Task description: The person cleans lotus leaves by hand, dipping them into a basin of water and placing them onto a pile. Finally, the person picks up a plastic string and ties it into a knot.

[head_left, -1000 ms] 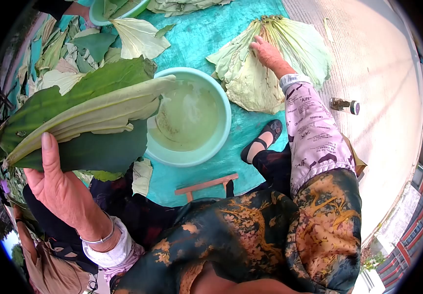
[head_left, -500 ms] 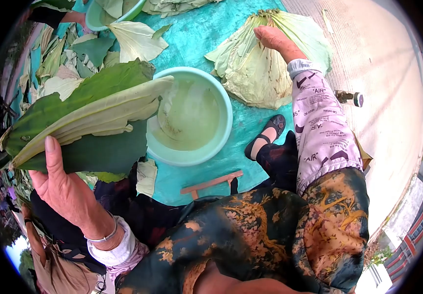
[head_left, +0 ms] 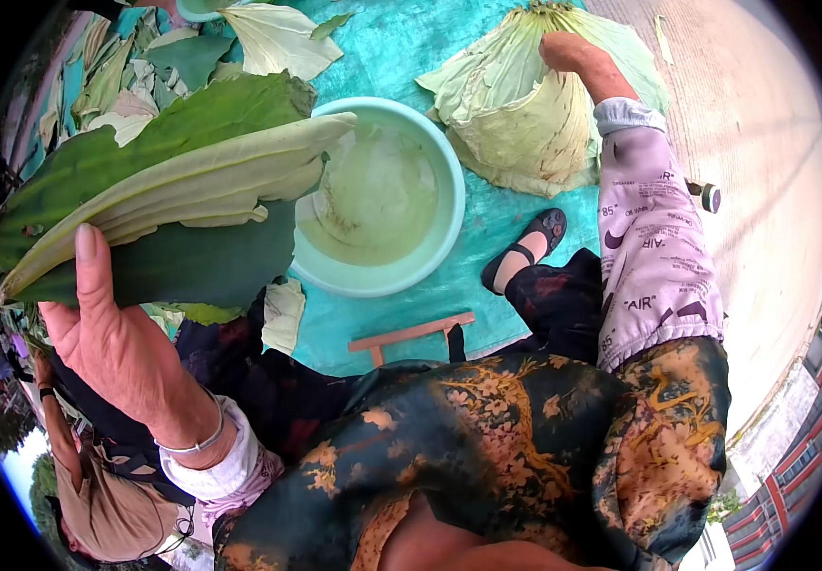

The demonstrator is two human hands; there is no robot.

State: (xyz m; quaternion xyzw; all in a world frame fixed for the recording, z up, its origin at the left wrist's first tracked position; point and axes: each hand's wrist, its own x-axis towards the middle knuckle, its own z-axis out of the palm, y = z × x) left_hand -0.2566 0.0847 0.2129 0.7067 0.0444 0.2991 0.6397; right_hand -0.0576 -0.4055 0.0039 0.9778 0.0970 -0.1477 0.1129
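My left hand (head_left: 130, 352) grips a bundle of large leaves that look like lotus leaves, its thumb pressed on top. The bundle has dark green leaves (head_left: 211, 262) and a pale folded leaf (head_left: 201, 190) over them. At the upper right, my right hand (head_left: 573, 57) is closed at the upper part of a fanned stack of pale green leaves (head_left: 515, 143). It appears to pinch the edge of the top leaf, though the fingertips are hidden. Between the hands stands a light green basin (head_left: 456, 190) of cloudy water, partly behind the bundle.
A teal ground sheet (head_left: 382, 38) lies under everything. Scattered leaves (head_left: 125, 90) and a second basin (head_left: 201, 9) are at the upper left. A small wooden stool (head_left: 411, 331) sits close to my legs. Another person (head_left: 120, 504) is at the lower left. Pavement (head_left: 763, 190) lies to the right.
The view has shifted, so the basin and stack sit higher and further right. My right hand has shifted slightly right over the stack, and the top leaf's edge is now raised. The left hand keeps its bundle.
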